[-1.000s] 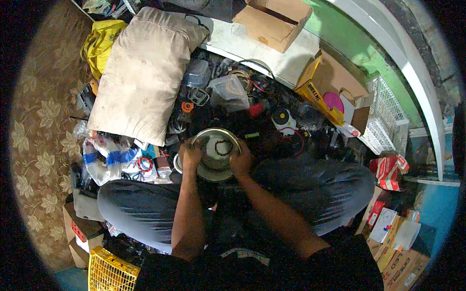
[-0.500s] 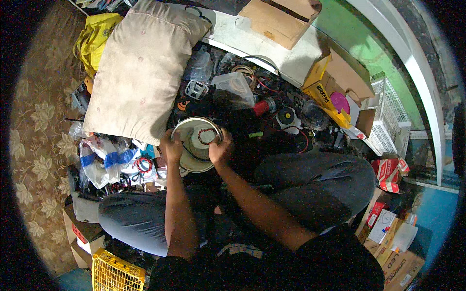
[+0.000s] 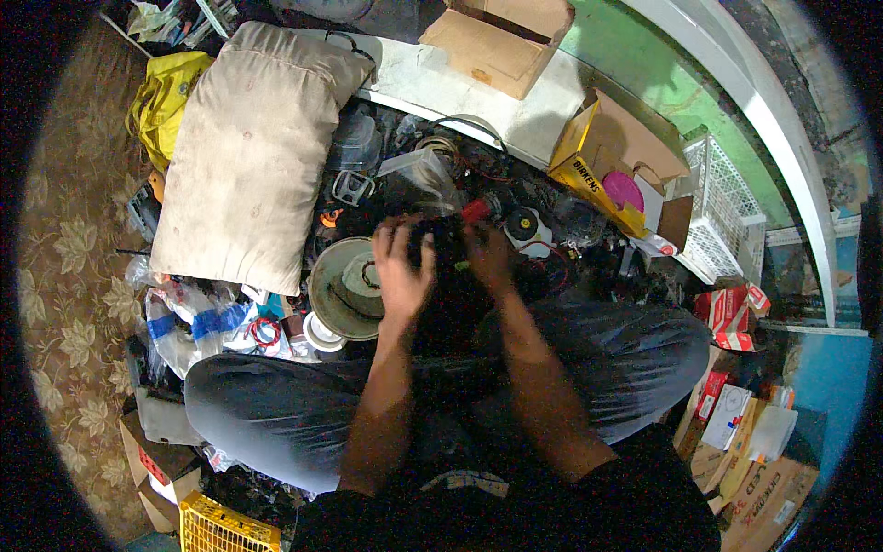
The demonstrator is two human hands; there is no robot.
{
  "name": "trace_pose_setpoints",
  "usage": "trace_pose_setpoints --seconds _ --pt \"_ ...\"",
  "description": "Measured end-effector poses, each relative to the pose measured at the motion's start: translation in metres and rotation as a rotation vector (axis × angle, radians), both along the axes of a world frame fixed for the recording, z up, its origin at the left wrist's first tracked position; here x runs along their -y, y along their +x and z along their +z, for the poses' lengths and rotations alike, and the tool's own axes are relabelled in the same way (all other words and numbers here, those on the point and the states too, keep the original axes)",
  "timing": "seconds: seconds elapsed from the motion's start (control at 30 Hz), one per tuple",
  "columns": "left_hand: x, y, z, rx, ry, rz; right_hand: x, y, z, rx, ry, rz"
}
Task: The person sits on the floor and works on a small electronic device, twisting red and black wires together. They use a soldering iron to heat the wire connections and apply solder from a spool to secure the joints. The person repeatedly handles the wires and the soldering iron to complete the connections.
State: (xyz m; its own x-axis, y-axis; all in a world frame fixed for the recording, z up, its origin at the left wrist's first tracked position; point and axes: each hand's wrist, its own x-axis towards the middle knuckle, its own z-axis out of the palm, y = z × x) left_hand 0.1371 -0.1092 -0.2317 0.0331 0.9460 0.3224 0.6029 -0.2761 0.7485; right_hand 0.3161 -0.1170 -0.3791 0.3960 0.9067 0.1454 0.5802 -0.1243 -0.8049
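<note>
A cream-coloured round bucket (image 3: pixel 324 283) stands by my left leg, tilted a little, with a red cord loop and a dark cable inside. My left hand (image 3: pixel 403 271) is beside its right rim, covering part of it, fingers spread and nothing seen in them. Over the dark clutter to the right hovers my right hand (image 3: pixel 490 258); shadow and blur hide its fingertips, and whether it touches anything I cannot tell. A red cylindrical thing (image 3: pixel 478 210) lies just beyond it, next to a white part with a black round centre (image 3: pixel 524 224). Between my hands everything is too dark to make out.
A large beige cushion (image 3: pixel 244 156) lies at the left, with clear plastic bags (image 3: pixel 189 317) below it. A yellow open carton (image 3: pixel 589 184) and a white plastic basket (image 3: pixel 722 212) stand at the right. Clear containers (image 3: pixel 423 175) and cables fill the back. My crossed legs (image 3: pixel 267 414) border the near side.
Both hands have let go of the bucket and moved right. The bucket now stands further left in the picture, with a white round rim beside it more in sight. The whole view has shifted slightly.
</note>
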Motion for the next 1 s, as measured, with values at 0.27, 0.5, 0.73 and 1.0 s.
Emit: trace_pose_setpoints --seconds 0.27,0.5,0.73,1.0 --pt "-0.011 0.054 -0.044 -0.163 -0.099 -0.308 -0.066 0.132 0.027 0.157 -0.105 -0.074" --pt "-0.026 0.08 -0.063 -0.332 -0.269 -0.426 -0.069 0.14 -0.021 0.113 -0.282 -0.379" --pt "-0.04 0.102 -0.1 -0.4 -0.283 -0.548 -0.042 0.142 -0.103 0.113 -0.158 -0.27" --pt "-0.024 0.103 -0.097 -0.578 -0.537 -0.456 -0.027 0.074 -0.074 0.484 -0.083 -0.359"
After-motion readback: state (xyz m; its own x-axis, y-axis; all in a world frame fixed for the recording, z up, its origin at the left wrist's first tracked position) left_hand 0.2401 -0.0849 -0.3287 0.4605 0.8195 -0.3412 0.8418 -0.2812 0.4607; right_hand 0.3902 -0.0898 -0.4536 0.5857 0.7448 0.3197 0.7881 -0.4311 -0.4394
